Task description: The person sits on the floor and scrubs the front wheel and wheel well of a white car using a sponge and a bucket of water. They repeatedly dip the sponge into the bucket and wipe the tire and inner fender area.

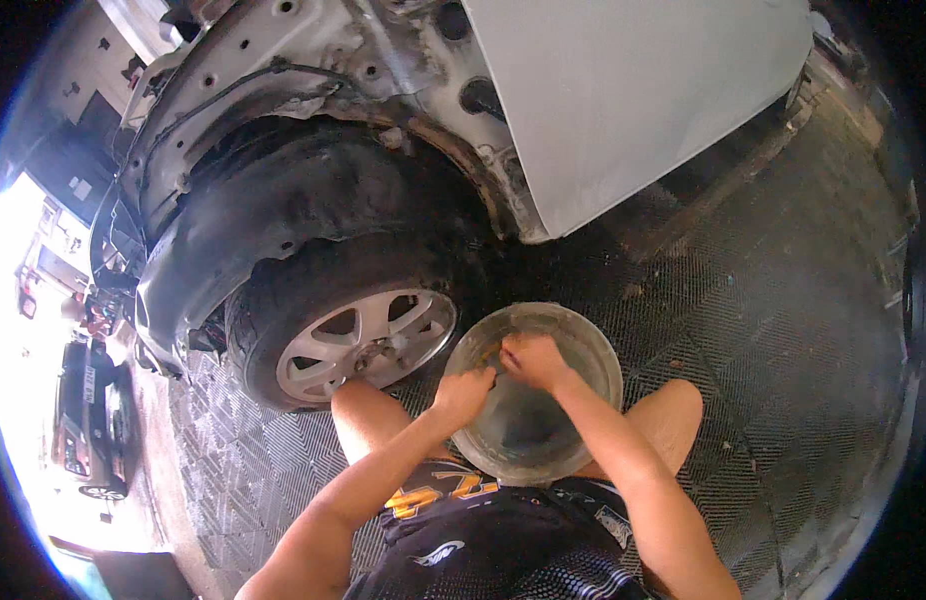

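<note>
A round, grey plastic tub [609, 372] with liquid in its bottom stands between my bent knees. Over its left part, my left hand [467, 393] is closed, fingers curled inward. My right hand [532, 358] is closed too, a little farther off and to the right, above the inside of the tub. Between the two hands shows a small dark and orange-brown thing, too small and too hidden by my fingers to name. Both hands are close together, and the tub's wall rises around them.
A car's wheel [368, 345] with a silver rim is just left of the tub, under a stripped wheel arch [313, 170]. A light grey door [643, 100] overhangs at the far right. Ribbed dark floor tiles [743, 330] lie around; a dark car [88, 420] stands outside.
</note>
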`<act>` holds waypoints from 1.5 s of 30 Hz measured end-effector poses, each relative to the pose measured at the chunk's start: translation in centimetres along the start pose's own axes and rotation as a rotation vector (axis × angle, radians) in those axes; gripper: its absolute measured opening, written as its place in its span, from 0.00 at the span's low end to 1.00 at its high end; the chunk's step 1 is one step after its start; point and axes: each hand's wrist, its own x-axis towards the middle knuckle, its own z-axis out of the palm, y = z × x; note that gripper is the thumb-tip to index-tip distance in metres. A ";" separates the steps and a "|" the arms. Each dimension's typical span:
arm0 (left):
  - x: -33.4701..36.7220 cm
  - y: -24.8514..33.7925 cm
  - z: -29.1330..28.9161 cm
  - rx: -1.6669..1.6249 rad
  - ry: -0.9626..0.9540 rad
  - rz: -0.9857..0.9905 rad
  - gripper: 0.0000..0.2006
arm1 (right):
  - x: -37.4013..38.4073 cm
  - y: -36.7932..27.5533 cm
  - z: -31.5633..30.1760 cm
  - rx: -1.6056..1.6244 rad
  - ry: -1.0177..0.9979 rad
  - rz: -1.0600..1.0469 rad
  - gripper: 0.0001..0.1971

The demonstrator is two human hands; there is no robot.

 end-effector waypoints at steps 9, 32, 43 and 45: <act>0.7 1.2 1.3 0.103 0.007 0.051 0.10 | -4.1 7.0 8.3 0.712 -0.757 0.826 0.11; 6.9 3.9 -3.1 -0.252 -0.053 0.203 0.13 | 2.8 2.2 -10.2 -0.256 -0.123 0.475 0.38; 8.6 -3.0 -45.7 0.682 1.206 0.596 0.12 | 1.6 2.0 -8.5 -0.284 0.120 0.232 0.28; 9.7 -4.5 -46.4 0.752 1.267 0.548 0.12 | 1.8 2.0 -8.8 -0.257 0.084 0.241 0.28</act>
